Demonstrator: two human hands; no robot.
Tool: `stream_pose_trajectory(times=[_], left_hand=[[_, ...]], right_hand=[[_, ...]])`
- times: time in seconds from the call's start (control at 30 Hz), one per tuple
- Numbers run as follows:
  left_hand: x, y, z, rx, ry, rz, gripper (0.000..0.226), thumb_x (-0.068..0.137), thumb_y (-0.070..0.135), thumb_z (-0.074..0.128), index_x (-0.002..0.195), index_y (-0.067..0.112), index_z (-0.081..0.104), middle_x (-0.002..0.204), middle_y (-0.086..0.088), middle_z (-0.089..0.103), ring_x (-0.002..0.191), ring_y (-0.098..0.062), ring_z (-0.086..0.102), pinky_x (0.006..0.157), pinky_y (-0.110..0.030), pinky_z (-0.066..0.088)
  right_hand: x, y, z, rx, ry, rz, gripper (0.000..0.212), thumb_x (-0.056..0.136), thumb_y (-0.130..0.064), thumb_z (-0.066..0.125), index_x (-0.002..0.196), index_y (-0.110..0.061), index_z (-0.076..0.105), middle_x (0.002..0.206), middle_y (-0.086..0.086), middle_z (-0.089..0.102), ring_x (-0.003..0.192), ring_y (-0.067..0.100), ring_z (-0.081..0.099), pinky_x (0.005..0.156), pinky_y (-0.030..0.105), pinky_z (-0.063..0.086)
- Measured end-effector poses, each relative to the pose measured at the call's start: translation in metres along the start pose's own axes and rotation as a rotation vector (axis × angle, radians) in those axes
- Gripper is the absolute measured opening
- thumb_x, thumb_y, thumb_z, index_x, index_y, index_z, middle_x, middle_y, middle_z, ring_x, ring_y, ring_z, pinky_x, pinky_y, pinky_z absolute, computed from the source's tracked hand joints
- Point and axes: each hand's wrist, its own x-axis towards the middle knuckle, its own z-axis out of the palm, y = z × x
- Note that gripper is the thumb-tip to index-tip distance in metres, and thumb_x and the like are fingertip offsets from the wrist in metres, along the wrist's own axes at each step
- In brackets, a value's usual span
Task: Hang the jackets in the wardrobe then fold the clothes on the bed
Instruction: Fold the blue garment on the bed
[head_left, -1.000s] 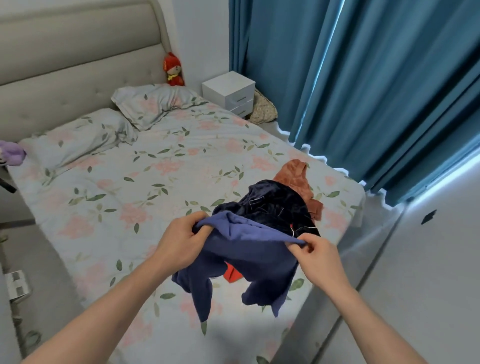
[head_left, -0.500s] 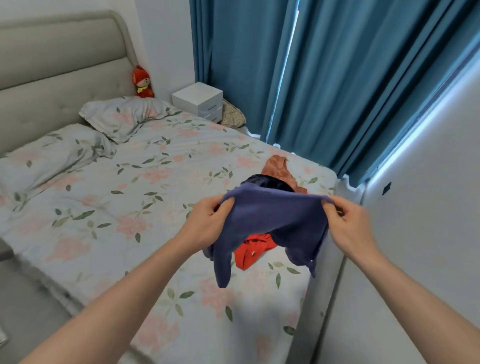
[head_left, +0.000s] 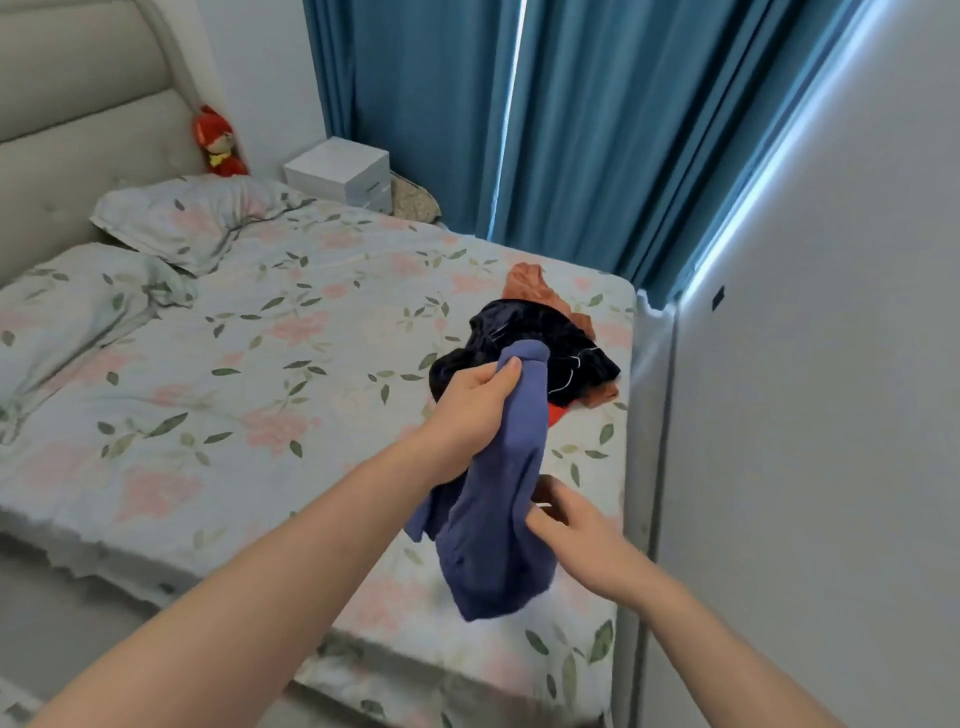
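Note:
A blue-purple garment (head_left: 493, 525) hangs bunched in the air above the bed's near right corner. My left hand (head_left: 470, 410) grips its top end. My right hand (head_left: 571, 525) is lower down, its fingers against the garment's right side; whether they pinch the cloth is hidden. Behind them on the floral bed (head_left: 234, 374) lies a pile: a dark navy garment (head_left: 535, 343), a rust-orange one (head_left: 535, 283) at its far side, and a bit of red cloth (head_left: 557, 414) at its near edge.
Two floral pillows (head_left: 197, 218) lie at the padded headboard. A red plush toy (head_left: 218, 143) and a white nightstand (head_left: 340, 174) stand in the far corner. Blue curtains (head_left: 545, 119) hang behind the bed. A white wall (head_left: 831, 415) closes the right side.
The garment was held spread wide between both hands. Now my left hand holds it bunched from the top and my right hand has dropped to its lower side.

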Motion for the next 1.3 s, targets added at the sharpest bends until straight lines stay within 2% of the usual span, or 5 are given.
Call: stream_pose_trajectory(times=[0.23,0.43,0.67,0.93,1.3], left_hand=[[-0.061,0.017,-0.014,-0.234,0.007,-0.1,0.024,0.109,0.038,0.045,0.103,0.025,0.065,0.103,-0.002,0.073,0.095,-0.02,0.069,0.076,-0.031,0.055],[-0.082,0.001,-0.038,0.315,0.085,0.017,0.043,0.107,0.035,0.05,0.149,0.025,0.048,0.125,0.001,0.065,0.1,-0.021,0.066,0.073,-0.034,0.06],[-0.198,-0.065,0.028,0.693,-0.361,0.097,0.051,0.079,0.026,0.073,0.126,0.039,0.059,0.125,0.025,0.059,0.101,0.004,0.062,0.082,-0.018,0.054],[-0.202,-0.087,0.102,0.555,0.047,0.242,0.014,0.087,0.016,0.054,0.082,0.027,0.061,0.069,0.006,0.062,0.06,-0.008,0.046,0.058,-0.038,0.041],[-0.181,0.008,0.101,0.602,-0.185,0.334,0.033,0.098,0.032,0.066,0.08,0.009,0.051,0.064,0.004,0.041,0.057,-0.012,0.036,0.058,-0.027,0.031]], right_hand=[[-0.06,0.007,0.066,-0.047,0.039,0.086,0.033,0.097,-0.043,0.062,0.082,-0.014,0.063,0.066,-0.002,0.068,0.058,0.009,0.059,0.066,0.028,0.049],[-0.082,0.006,0.031,0.203,0.34,-0.037,0.019,0.106,-0.032,0.053,0.112,-0.025,0.07,0.105,-0.008,0.077,0.1,0.009,0.072,0.09,0.035,0.057],[-0.105,0.01,-0.013,0.478,0.246,0.074,0.023,0.106,-0.029,0.055,0.123,-0.016,0.063,0.114,0.004,0.072,0.098,0.015,0.072,0.072,0.024,0.055],[-0.122,0.024,-0.052,0.435,0.195,0.017,0.02,0.104,-0.023,0.06,0.119,-0.011,0.066,0.109,0.007,0.075,0.095,0.022,0.074,0.075,0.033,0.06],[-0.139,0.031,-0.112,0.333,0.324,0.074,0.02,0.098,-0.016,0.057,0.111,-0.024,0.071,0.08,0.002,0.057,0.068,0.017,0.043,0.058,0.029,0.033]])
